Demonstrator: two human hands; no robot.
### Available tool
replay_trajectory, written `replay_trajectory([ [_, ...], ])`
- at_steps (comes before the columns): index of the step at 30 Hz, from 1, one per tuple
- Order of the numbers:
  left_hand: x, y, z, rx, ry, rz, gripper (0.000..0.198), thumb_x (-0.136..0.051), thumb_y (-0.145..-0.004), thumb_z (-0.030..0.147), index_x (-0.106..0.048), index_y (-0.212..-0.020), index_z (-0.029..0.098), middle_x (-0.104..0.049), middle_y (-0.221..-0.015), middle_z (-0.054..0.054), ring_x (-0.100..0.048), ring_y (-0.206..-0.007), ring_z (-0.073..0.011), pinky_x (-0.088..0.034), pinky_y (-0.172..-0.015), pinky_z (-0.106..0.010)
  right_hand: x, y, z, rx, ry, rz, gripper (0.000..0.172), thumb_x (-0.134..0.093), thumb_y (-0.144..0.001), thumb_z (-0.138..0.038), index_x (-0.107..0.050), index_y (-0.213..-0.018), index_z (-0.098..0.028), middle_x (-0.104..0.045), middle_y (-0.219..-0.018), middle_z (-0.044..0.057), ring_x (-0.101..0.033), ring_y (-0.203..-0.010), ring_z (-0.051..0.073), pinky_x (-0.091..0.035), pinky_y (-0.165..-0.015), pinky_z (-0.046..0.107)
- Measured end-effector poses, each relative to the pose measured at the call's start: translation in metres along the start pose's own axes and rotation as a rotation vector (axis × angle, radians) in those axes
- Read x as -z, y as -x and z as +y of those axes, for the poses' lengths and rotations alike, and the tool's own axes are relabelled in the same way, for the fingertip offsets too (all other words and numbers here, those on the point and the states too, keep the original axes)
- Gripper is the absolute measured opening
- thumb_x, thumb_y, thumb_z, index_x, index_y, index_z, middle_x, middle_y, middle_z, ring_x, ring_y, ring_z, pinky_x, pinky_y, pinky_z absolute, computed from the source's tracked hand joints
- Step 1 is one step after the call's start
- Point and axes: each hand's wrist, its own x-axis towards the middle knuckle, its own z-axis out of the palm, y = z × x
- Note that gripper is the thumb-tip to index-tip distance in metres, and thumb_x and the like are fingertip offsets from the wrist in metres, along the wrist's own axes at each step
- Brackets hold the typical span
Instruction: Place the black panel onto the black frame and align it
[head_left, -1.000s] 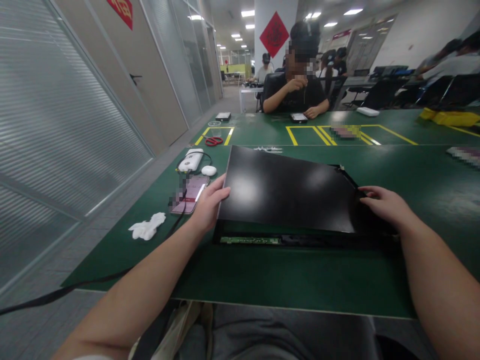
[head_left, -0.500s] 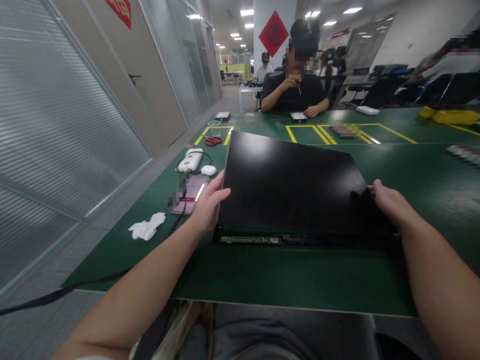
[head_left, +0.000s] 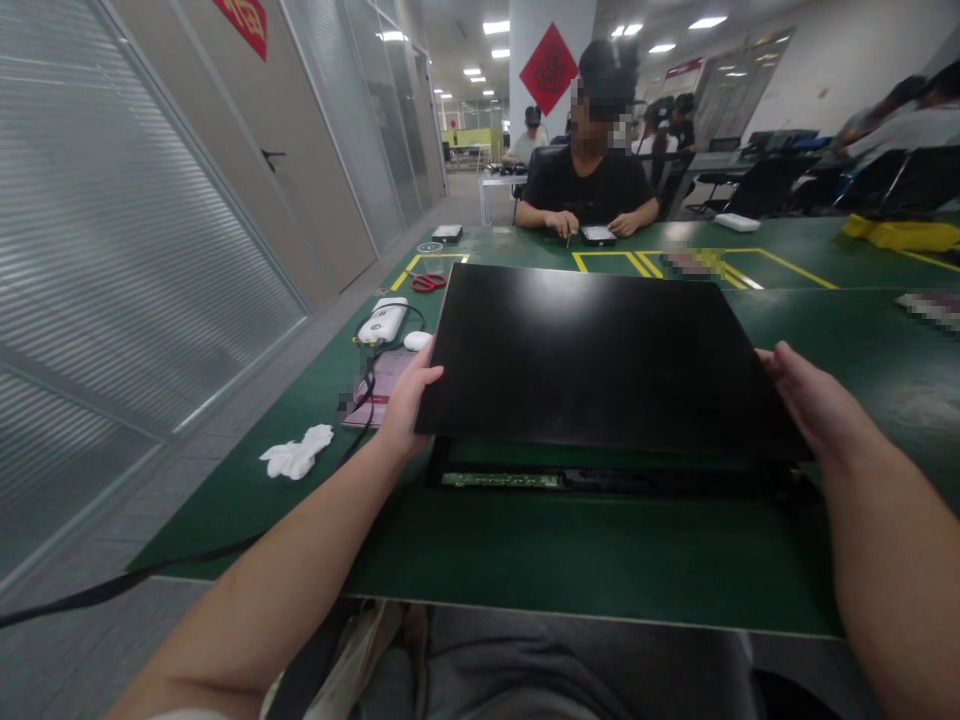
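Between my two hands a glossy black screen panel (head_left: 600,360) is held tilted above the green table. My left hand (head_left: 407,402) grips its left edge, thumb on the front face. At the right edge my right hand (head_left: 817,405) is closed on the panel, its fingers partly hidden. Below the panel's near edge lies a thin black frame (head_left: 660,482) with a narrow green circuit board (head_left: 501,481) along its left part. A strip of table shows between panel and frame; the frame's far part is hidden behind the panel.
Left on the table (head_left: 525,560) are a white device (head_left: 383,320) with a black cable, a small white case (head_left: 417,341), a phone (head_left: 384,378), red-handled scissors (head_left: 428,283) and crumpled tissue (head_left: 298,452). Opposite sits a person (head_left: 592,185) by a small box-like device (head_left: 598,235).
The panel has come up off the black frame and shifted toward me, uncovering table between them. Both hands moved with it. The person opposite lowered a hand from the face to the table.
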Motion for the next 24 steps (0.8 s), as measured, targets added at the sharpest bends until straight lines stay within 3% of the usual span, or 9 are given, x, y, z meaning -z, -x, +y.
replay_trajectory([
  [2, 0.002, -0.002, 0.002, 0.01, 0.027, 0.043, 0.065, -0.057, -0.078, 0.028, -0.056, -0.142, 0.019, -0.067, -0.136, -0.006, -0.059, -0.128, -0.0316, -0.045, -0.109, -0.045, -0.008, 0.016, -0.013, -0.075, -0.085, -0.031, 0.036, -0.044, -0.09, -0.047, -0.072, -0.101, -0.025, -0.075, -0.096, 0.009, -0.072, -0.091, 0.027, -0.058, -0.083, 0.046],
  [4, 0.003, -0.004, 0.003, 0.037, 0.045, 0.082, 0.064, -0.055, -0.076, 0.028, -0.058, -0.14, 0.019, -0.069, -0.131, -0.006, -0.061, -0.124, -0.0317, -0.047, -0.106, -0.045, -0.013, 0.027, -0.023, -0.04, -0.158, -0.036, 0.034, -0.048, -0.088, -0.047, -0.072, -0.104, -0.028, -0.076, -0.1, 0.007, -0.072, -0.097, 0.028, -0.057, -0.086, 0.047],
  [9, 0.004, -0.006, -0.002, 0.049, 0.04, 0.098, 0.06, -0.056, -0.075, 0.03, -0.063, -0.134, 0.018, -0.073, -0.123, -0.005, -0.064, -0.12, -0.0315, -0.049, -0.104, -0.044, -0.013, 0.035, -0.034, -0.125, -0.351, 0.121, 0.032, -0.046, -0.087, -0.041, -0.074, -0.084, -0.027, -0.077, -0.092, 0.008, -0.071, -0.099, 0.031, -0.054, -0.088, 0.056],
  [14, 0.007, -0.005, -0.008, -0.002, -0.082, 0.047, 0.054, -0.06, -0.078, 0.031, -0.066, -0.13, 0.017, -0.071, -0.127, -0.007, -0.06, -0.125, -0.0317, -0.042, -0.11, -0.044, -0.002, 0.03, -0.031, -0.01, -0.44, 0.132, 0.029, -0.049, -0.081, -0.036, -0.076, -0.083, -0.026, -0.077, -0.092, 0.009, -0.072, -0.095, 0.031, -0.053, -0.089, 0.06],
  [17, 0.011, -0.006, -0.009, -0.028, -0.26, 0.043, 0.046, -0.057, -0.085, 0.037, -0.069, -0.125, 0.017, -0.068, -0.131, -0.008, -0.054, -0.132, -0.0311, -0.035, -0.116, -0.045, 0.003, 0.024, -0.027, 0.057, -0.515, 0.123, 0.025, -0.053, -0.075, -0.03, -0.075, -0.082, -0.024, -0.077, -0.086, 0.007, -0.073, -0.089, 0.03, -0.055, -0.089, 0.057],
  [20, 0.016, -0.009, -0.011, -0.069, -0.593, 0.039, 0.04, -0.053, -0.089, 0.041, -0.074, -0.115, 0.018, -0.068, -0.13, -0.009, -0.05, -0.134, -0.0299, -0.029, -0.12, -0.045, 0.006, 0.017, -0.026, 0.105, -0.613, 0.154, 0.023, -0.053, -0.068, -0.024, -0.073, -0.078, -0.021, -0.075, -0.08, 0.008, -0.073, -0.079, 0.027, -0.058, -0.085, 0.053],
  [24, 0.021, -0.01, -0.02, -0.013, -0.931, -0.003, 0.047, -0.039, -0.096, 0.045, -0.075, -0.109, 0.018, -0.069, -0.121, -0.011, -0.058, -0.122, -0.0298, -0.037, -0.115, -0.046, 0.006, 0.013, -0.026, 0.172, -0.665, 0.227, 0.015, -0.051, -0.063, -0.021, -0.066, -0.066, -0.021, -0.07, -0.072, 0.007, -0.07, -0.073, 0.025, -0.06, -0.079, 0.049],
])
